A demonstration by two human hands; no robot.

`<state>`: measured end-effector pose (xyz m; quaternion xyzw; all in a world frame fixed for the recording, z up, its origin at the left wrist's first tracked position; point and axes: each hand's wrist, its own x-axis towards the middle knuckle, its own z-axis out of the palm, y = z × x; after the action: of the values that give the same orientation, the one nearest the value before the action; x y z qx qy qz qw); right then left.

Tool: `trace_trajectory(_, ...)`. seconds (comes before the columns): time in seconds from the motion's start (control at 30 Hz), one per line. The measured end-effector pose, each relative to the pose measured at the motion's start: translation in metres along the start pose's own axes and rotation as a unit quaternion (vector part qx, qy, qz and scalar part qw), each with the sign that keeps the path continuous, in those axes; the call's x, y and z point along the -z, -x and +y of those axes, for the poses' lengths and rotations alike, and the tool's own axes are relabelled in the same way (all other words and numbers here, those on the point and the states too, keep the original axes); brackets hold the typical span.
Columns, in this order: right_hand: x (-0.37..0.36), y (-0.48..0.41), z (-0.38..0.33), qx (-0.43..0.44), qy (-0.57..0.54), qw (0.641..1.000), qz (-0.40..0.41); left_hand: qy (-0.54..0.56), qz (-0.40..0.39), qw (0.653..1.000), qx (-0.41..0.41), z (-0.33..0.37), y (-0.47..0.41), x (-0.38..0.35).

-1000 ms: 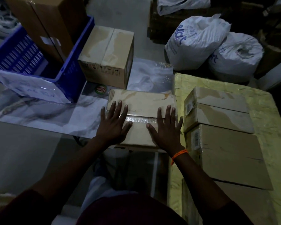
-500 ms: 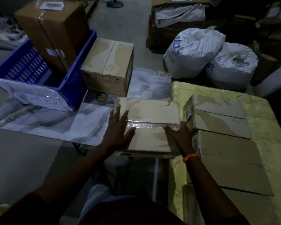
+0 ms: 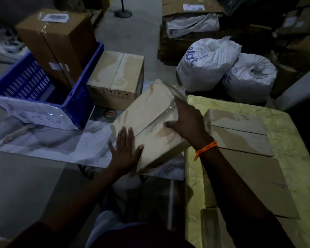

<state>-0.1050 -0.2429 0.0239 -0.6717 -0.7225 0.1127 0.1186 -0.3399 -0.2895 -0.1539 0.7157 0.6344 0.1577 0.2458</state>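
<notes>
A flat cardboard box (image 3: 149, 120) with a clear tape seam lies turned at an angle on the marble-patterned table (image 3: 48, 140). My left hand (image 3: 126, 151) lies flat with straight fingers against the box's near left corner. My right hand (image 3: 187, 120), with an orange thread at the wrist, rests on the box's right side, fingers spread over the taped edge; whether they curl round that edge I cannot tell.
A blue crate (image 3: 43, 90) holding a tall carton (image 3: 59, 43) stands at the left. A taped carton (image 3: 116, 79) sits behind the flat box. Stacked cartons (image 3: 243, 140) lie on a yellow wrapped surface (image 3: 293, 144) at the right. Two white sacks (image 3: 208, 63) sit on the floor.
The flat box has been rotated from square to diagonal, its far end swinging right. My right hand moved from the box's near edge to its right side; my left hand slid to the near corner.
</notes>
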Motion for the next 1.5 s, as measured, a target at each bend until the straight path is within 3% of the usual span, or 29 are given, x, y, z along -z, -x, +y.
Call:
trace_trajectory(0.13,0.000,-0.002,-0.031,0.115,0.030,0.993,-0.023,-0.005,0.011,1.000,-0.016,-0.013,0.008,0.029)
trace_trajectory(0.27,-0.006,-0.005,-0.051,0.250,0.105,0.960,-0.064,0.062,0.144,0.981,-0.111,-0.004,0.006,0.076)
trace_trajectory(0.37,-0.017,-0.009,-0.044,0.338,0.129,0.932,-0.030,0.090,0.222,0.953,-0.183,0.004,-0.002,0.105)
trace_trajectory(0.47,-0.023,-0.011,-0.023,0.370,0.111,0.922,0.025,0.092,0.230,0.941,-0.228,0.009,-0.004,0.111)
trace_trajectory(0.7,-0.037,0.013,-0.006,0.379,0.016,0.925,0.026,0.157,0.219,0.946,-0.180,0.034,0.001,0.110)
trace_trajectory(0.83,-0.033,0.011,-0.015,0.295,-0.081,0.950,0.068,-0.049,0.224,0.954,-0.193,0.052,-0.013,0.127)
trace_trajectory(1.0,-0.031,-0.004,-0.032,0.204,0.030,0.978,0.009,-0.176,0.073,0.963,-0.189,0.065,-0.028,0.128)
trace_trajectory(1.23,-0.039,-0.002,-0.032,0.182,0.047,0.982,-0.013,-0.177,0.047,0.965,-0.186,0.068,-0.027,0.130)
trace_trajectory(1.37,-0.030,-0.003,-0.027,0.189,0.003,0.981,-0.039,-0.183,0.036,0.963,-0.194,0.069,-0.024,0.134)
trace_trajectory(1.5,-0.026,0.011,-0.005,0.206,-0.073,0.975,0.049,-0.161,0.052,0.965,-0.203,0.068,-0.013,0.138)
